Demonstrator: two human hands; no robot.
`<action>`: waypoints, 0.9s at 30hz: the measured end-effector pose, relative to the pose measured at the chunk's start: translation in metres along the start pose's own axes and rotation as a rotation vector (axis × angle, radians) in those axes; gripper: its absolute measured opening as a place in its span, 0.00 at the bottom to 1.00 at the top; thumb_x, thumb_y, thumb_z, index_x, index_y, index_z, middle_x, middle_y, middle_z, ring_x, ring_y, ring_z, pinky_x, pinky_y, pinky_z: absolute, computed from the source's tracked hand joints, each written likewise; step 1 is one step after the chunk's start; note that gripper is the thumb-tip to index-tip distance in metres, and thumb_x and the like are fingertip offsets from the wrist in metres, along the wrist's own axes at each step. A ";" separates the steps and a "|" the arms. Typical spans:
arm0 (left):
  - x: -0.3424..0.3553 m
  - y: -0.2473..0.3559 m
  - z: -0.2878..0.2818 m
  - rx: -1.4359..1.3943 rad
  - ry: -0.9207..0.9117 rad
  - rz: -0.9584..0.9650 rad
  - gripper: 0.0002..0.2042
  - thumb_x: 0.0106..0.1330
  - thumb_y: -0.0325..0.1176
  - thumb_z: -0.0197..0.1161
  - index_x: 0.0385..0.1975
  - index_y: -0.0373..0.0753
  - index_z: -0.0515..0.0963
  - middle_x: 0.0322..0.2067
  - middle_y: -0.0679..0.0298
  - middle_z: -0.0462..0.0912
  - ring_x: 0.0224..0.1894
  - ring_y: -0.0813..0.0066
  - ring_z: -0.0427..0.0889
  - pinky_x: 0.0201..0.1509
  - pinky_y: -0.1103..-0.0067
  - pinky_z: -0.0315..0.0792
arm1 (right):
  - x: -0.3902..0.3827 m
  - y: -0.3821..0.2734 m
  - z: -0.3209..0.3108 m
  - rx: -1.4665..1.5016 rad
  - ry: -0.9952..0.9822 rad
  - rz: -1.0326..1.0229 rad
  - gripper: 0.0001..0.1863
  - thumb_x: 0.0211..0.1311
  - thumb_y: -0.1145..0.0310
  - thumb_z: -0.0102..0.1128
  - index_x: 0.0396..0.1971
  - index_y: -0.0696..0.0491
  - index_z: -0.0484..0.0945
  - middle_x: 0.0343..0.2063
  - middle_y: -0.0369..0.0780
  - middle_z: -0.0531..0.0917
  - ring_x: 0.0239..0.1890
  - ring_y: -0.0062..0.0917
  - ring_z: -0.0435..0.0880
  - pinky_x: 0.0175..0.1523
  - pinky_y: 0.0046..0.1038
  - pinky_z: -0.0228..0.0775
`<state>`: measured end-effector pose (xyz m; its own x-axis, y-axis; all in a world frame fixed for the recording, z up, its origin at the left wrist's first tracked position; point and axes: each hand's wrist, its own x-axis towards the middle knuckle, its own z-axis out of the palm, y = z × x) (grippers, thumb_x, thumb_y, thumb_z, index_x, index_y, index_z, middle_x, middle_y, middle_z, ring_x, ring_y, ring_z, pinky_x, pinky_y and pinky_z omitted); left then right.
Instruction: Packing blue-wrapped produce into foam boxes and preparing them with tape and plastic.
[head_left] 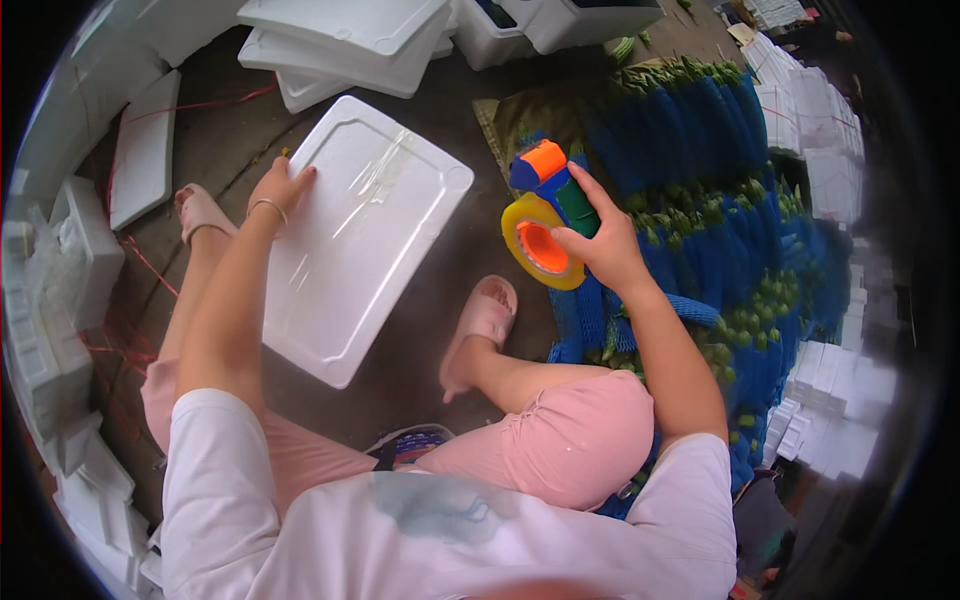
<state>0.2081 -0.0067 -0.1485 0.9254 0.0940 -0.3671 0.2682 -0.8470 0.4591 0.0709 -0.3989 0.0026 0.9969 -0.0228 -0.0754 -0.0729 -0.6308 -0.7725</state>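
Note:
Between my legs a white foam box (350,260) shows its lid, with strips of clear tape (385,175) across the far part. My left hand (280,190) is closed on the box's left edge, near its far left corner. A tape dispenser (577,208), blue and green with an orange part at its far end, sits in the grip of my right hand (612,245). It carries a yellowish tape roll (516,212) with an orange hub. The dispenser is held up to the right of the box, apart from it.
To the right lie rows of long green vegetables (680,235) in blue net sleeves. Foam lids (345,45) are stacked at the far side, beside open foam boxes (490,35). More white foam pieces (145,150) stand at left, with red string (150,265) on the dark floor.

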 end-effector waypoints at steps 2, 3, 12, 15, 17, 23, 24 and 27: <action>0.001 -0.013 0.002 -0.020 0.005 0.007 0.25 0.60 0.52 0.54 0.47 0.37 0.68 0.44 0.43 0.77 0.48 0.47 0.76 0.50 0.65 0.68 | 0.016 0.026 0.020 -0.033 0.050 0.052 0.41 0.42 0.61 0.67 0.61 0.48 0.64 0.47 0.48 0.79 0.47 0.34 0.80 0.52 0.29 0.70; 0.016 -0.055 0.010 0.001 0.110 0.085 0.23 0.61 0.51 0.57 0.40 0.34 0.69 0.33 0.47 0.79 0.36 0.51 0.78 0.42 0.67 0.69 | 0.026 0.035 0.038 -0.002 0.035 0.102 0.42 0.42 0.59 0.66 0.62 0.47 0.62 0.48 0.49 0.78 0.50 0.38 0.78 0.54 0.31 0.68; -0.013 -0.020 0.018 0.012 0.063 0.089 0.21 0.60 0.49 0.58 0.41 0.38 0.68 0.37 0.45 0.79 0.42 0.45 0.77 0.45 0.63 0.69 | 0.023 0.089 0.073 0.066 0.079 0.218 0.44 0.43 0.52 0.65 0.64 0.45 0.59 0.44 0.47 0.80 0.44 0.36 0.81 0.49 0.31 0.72; -0.025 -0.030 0.025 0.002 0.033 0.098 0.21 0.59 0.50 0.58 0.40 0.39 0.68 0.38 0.46 0.79 0.43 0.44 0.77 0.46 0.62 0.69 | 0.011 0.072 0.058 0.066 -0.023 0.290 0.44 0.43 0.52 0.65 0.64 0.43 0.59 0.40 0.46 0.81 0.36 0.33 0.83 0.42 0.30 0.74; -0.034 -0.035 0.031 0.007 0.022 0.109 0.21 0.59 0.50 0.59 0.40 0.38 0.68 0.38 0.45 0.79 0.43 0.44 0.77 0.46 0.62 0.69 | 0.002 0.066 0.051 0.060 -0.083 0.356 0.44 0.42 0.52 0.65 0.64 0.42 0.60 0.37 0.46 0.82 0.32 0.32 0.84 0.38 0.29 0.75; -0.079 -0.042 0.038 0.025 -0.027 0.118 0.22 0.59 0.49 0.60 0.42 0.39 0.67 0.39 0.45 0.79 0.43 0.46 0.77 0.47 0.63 0.69 | -0.028 0.093 0.050 -0.051 -0.250 0.205 0.43 0.44 0.57 0.67 0.65 0.40 0.59 0.43 0.44 0.79 0.23 0.26 0.80 0.31 0.27 0.74; -0.087 -0.045 0.042 0.032 -0.024 0.118 0.22 0.59 0.49 0.59 0.44 0.39 0.67 0.40 0.45 0.79 0.44 0.46 0.77 0.48 0.63 0.69 | -0.035 0.091 0.049 -0.046 -0.247 0.205 0.43 0.44 0.57 0.67 0.65 0.40 0.59 0.43 0.44 0.79 0.23 0.26 0.80 0.31 0.27 0.74; -0.103 -0.044 0.041 0.052 -0.052 0.098 0.23 0.59 0.49 0.59 0.47 0.38 0.66 0.41 0.46 0.79 0.45 0.46 0.77 0.49 0.64 0.69 | -0.055 0.095 0.049 -0.049 -0.285 0.224 0.44 0.44 0.58 0.66 0.65 0.40 0.57 0.53 0.44 0.74 0.27 0.27 0.81 0.31 0.26 0.76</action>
<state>0.0904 -0.0010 -0.1642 0.9309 -0.0169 -0.3650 0.1616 -0.8770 0.4525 0.0081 -0.4195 -0.0981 0.9077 0.0480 -0.4169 -0.2797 -0.6715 -0.6862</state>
